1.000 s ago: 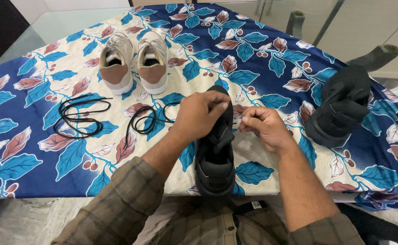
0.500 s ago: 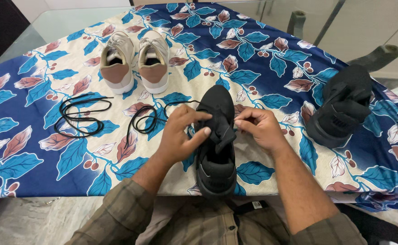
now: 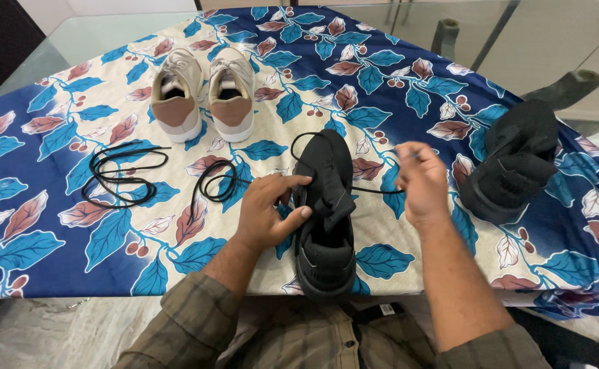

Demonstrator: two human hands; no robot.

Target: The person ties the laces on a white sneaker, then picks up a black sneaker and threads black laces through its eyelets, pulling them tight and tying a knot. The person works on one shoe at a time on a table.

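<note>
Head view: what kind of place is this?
Likely a home dining area: a glass table under a leaf-print cloth, with black shoes, beige sneakers and loose laces laid out.

Both forearms reach forward from checked sleeves. The left hand (image 3: 268, 208) lies palm down, fingers curled and thumb pressed forward in a steadying grip. The right hand (image 3: 421, 181) is raised a little, knuckles up, fingertips pinched together.

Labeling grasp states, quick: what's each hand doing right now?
Left hand: fingers curled on the side of the black shoe, steadying it.
Right hand: pinched shut on the black lace, pulled out to the shoe's right.
</note>
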